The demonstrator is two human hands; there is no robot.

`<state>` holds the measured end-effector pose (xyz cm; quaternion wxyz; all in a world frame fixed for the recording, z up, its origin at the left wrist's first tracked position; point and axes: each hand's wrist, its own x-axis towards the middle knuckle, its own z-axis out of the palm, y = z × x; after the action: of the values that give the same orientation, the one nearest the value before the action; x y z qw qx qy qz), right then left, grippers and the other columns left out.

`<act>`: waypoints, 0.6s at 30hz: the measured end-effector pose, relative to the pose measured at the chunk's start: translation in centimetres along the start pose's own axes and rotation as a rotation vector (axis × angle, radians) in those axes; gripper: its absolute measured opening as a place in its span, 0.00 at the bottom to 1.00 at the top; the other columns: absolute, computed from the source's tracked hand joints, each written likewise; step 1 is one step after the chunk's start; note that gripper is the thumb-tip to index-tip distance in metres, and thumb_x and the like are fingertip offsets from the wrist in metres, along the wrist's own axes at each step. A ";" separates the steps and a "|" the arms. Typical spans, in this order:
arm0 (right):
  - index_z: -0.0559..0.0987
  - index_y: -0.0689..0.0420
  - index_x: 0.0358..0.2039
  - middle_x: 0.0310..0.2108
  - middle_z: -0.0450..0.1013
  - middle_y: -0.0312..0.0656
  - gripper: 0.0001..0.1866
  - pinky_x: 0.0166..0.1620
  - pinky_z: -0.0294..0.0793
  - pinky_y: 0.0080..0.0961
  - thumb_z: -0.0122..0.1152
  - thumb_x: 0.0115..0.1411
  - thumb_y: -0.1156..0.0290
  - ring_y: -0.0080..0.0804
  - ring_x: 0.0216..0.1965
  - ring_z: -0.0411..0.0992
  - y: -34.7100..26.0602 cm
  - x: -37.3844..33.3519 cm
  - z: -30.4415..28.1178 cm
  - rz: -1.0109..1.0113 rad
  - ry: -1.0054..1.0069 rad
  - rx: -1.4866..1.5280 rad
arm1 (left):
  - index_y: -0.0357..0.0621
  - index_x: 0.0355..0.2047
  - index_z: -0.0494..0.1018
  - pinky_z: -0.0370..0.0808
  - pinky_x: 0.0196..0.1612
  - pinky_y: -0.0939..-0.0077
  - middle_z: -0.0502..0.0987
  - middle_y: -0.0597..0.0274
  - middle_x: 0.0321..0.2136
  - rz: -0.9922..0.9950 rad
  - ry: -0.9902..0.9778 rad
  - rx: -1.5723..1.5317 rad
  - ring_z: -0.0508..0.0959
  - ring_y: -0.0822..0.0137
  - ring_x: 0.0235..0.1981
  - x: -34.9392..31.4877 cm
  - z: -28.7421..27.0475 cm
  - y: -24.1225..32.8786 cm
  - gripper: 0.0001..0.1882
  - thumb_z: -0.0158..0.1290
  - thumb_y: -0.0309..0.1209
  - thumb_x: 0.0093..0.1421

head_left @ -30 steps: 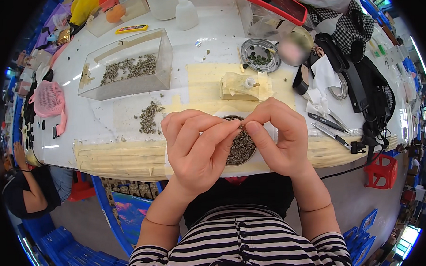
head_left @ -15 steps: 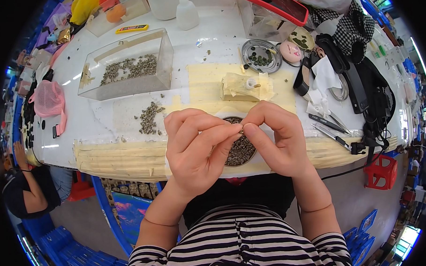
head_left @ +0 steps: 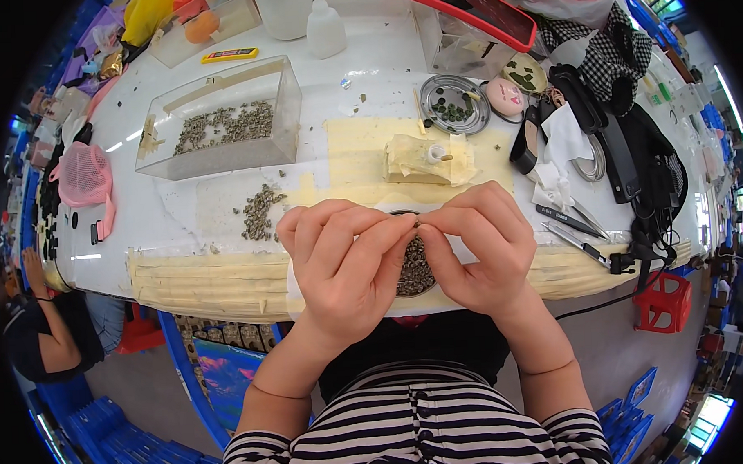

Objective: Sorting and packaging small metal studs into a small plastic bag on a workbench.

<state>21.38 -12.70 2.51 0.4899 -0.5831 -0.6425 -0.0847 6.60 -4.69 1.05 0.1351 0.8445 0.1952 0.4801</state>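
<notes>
My left hand (head_left: 340,266) and my right hand (head_left: 482,248) meet fingertip to fingertip over a round dish (head_left: 417,279) full of small grey-brown pieces. Both hands pinch at the same spot, and a tiny dark bit shows between the fingertips, too small to name. The hands hide the sides of the dish. To the left, a loose pile of similar small pieces (head_left: 261,211) lies on the table. Beyond it stands a clear rectangular box (head_left: 222,159) with more of them inside. A tape-wrapped block (head_left: 418,161) with a small white fitting sits just past the dish.
A metal dish with dark green bits (head_left: 484,118) stands at the far right, beside a pink round case (head_left: 506,96). Tweezers (head_left: 574,219) and a craft knife (head_left: 580,243) lie to the right. A white squeeze bottle (head_left: 326,33) stands at the back. Another person's arm (head_left: 56,325) shows at left.
My hands have shifted slightly, with the right fingers now more bunched at the meeting point. The pinch stays over the dish. The view has tilted a little.
</notes>
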 end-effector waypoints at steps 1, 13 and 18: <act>0.79 0.60 0.26 0.22 0.71 0.40 0.06 0.27 0.68 0.25 0.68 0.47 0.80 0.35 0.24 0.68 0.0 0.0 -0.1 0.041 -0.023 0.062 | 0.47 0.34 0.81 0.61 0.43 0.69 0.77 0.70 0.29 -0.006 -0.003 -0.029 0.73 0.65 0.35 0.0 -0.1 0.0 0.13 0.67 0.25 0.46; 0.79 0.63 0.30 0.26 0.73 0.40 0.01 0.30 0.70 0.22 0.62 0.57 0.80 0.27 0.26 0.71 -0.1 0.0 -0.8 0.364 -0.198 0.475 | 0.48 0.34 0.82 0.61 0.41 0.70 0.78 0.72 0.30 -0.069 -0.029 -0.213 0.72 0.66 0.34 0.3 -0.7 -0.1 0.13 0.68 0.26 0.47; 0.79 0.64 0.30 0.26 0.73 0.40 0.01 0.30 0.70 0.22 0.62 0.57 0.80 0.28 0.26 0.71 -0.2 0.0 -0.9 0.387 -0.203 0.498 | 0.48 0.34 0.82 0.61 0.41 0.70 0.78 0.72 0.30 -0.072 -0.031 -0.193 0.72 0.66 0.34 0.2 -0.7 -0.2 0.12 0.68 0.26 0.47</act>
<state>21.72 -13.34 3.07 0.5579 -0.5622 -0.5664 0.2278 6.09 -4.42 1.47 0.2362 0.8272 0.1762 0.4785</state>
